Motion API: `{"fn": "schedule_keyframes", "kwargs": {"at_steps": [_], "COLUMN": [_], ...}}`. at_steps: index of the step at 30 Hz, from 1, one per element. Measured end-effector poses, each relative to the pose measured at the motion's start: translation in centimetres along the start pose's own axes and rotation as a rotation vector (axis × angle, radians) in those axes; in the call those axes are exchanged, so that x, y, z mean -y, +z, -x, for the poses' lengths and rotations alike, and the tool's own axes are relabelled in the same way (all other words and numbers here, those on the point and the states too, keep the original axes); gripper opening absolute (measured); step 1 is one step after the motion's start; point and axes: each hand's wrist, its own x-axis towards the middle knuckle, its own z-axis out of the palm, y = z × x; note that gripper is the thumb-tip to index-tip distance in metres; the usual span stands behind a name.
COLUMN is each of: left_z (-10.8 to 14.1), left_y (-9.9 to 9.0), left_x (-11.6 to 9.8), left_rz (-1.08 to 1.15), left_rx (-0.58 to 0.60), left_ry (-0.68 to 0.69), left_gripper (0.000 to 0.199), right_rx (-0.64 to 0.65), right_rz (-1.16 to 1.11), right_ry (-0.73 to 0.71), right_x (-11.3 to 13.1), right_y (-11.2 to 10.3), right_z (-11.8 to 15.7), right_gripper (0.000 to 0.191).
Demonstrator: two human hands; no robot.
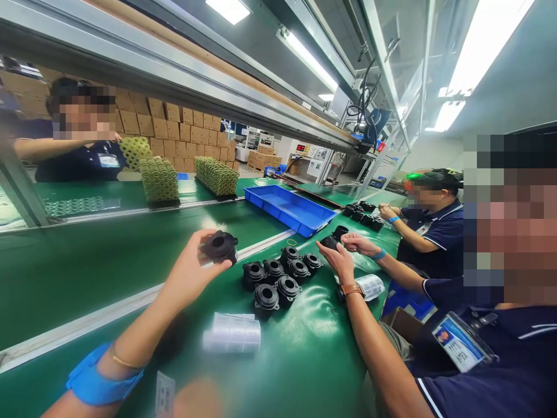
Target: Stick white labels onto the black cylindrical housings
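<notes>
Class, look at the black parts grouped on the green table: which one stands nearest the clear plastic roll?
The front black part, lowest in the picture; the six others stand farther from the roll.

from my remote station i saw a shallow blue tray [287,204], two yellow-green honeycomb-like stacks [216,176] left of it, brown cardboard boxes [180,136] piled in the background, and bright lights [483,52] overhead.

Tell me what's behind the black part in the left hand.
Green work surface and a pale strip show behind the black part; anything directly behind it and the left hand is hidden.
</notes>
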Motion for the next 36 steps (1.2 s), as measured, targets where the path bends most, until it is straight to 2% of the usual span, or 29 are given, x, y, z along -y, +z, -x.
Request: {"fn": "schedule_keyframes", "kwargs": {"at_steps": [3, 5, 10, 14, 17, 20, 23, 26, 30, 33, 36], "left_z": [0.6, 0.8, 0.7, 0.4, 0.4, 0.7, 0.7, 0.0, -1.4, -2.6, -3.5], "left_y": [0.3, 0.5, 0.6, 0.6, 0.7, 0.8, 1.3, 2.7, 6.7, 9.9, 12.0], "left_x": [-0.4, -0.7, -0.9, -0.6, -0.6, -0.3, 0.1, 0.3, -0.3, -0.5, -0.1], "left_rz": [-0.079, -0.066, 0.076, 0.103, 0.089, 0.048, 0.000, -0.077, -0.169, -0.241, -0.323], "left_rx": [0.013, 0.034, 0.079, 0.106, 0.121, 0.118, 0.101, 0.095, 0.145, 0.194, 0.190], "left_ry": [0.013, -0.002, -0.049, -0.045, -0.038, -0.031, -0.007, -0.014, 0.009, 0.042, 0.046], "left_gripper": [0.067, 0.068, 0.061, 0.061, 0.061, 0.061, 0.060, 0.058, 0.053, 0.053, 0.055], "right_rx": [0.106, 0.149, 0.155, 0.184, 0.302, 0.549, 0.911, 1.228, 1.560, 1.788, 1.954], "right_rz": [-0.399, -0.762, -1.896, -2.850, -3.419, -3.827, -4.045, -4.138, -4.169, -4.114, -4.020], "right_ry": [0.120, 0.231, 0.519, 0.688, 0.746, 0.783, 0.859, 0.938, 1.078, 1.220, 1.342], "right_x": [-0.6, -1.0, -0.6, 0.5, 0.7, 0.6, 0.5, 0.5, 0.6, 0.7, 0.8], "right_y": [-0.1, -0.1, 0.1, 0.4, 0.1, -0.4, -0.9, -1.0, -1.0, -0.7, -0.3], "right_z": [-0.6, -0.9, -0.5, 0.8, 1.8, 2.6, 3.1, 3.2, 3.2, 3.2, 3.1], "right_gripper": [0.032, 0.033, 0.030, 0.038, 0.046, 0.044, 0.037, 0.032, 0.029, 0.036, 0.046]}}
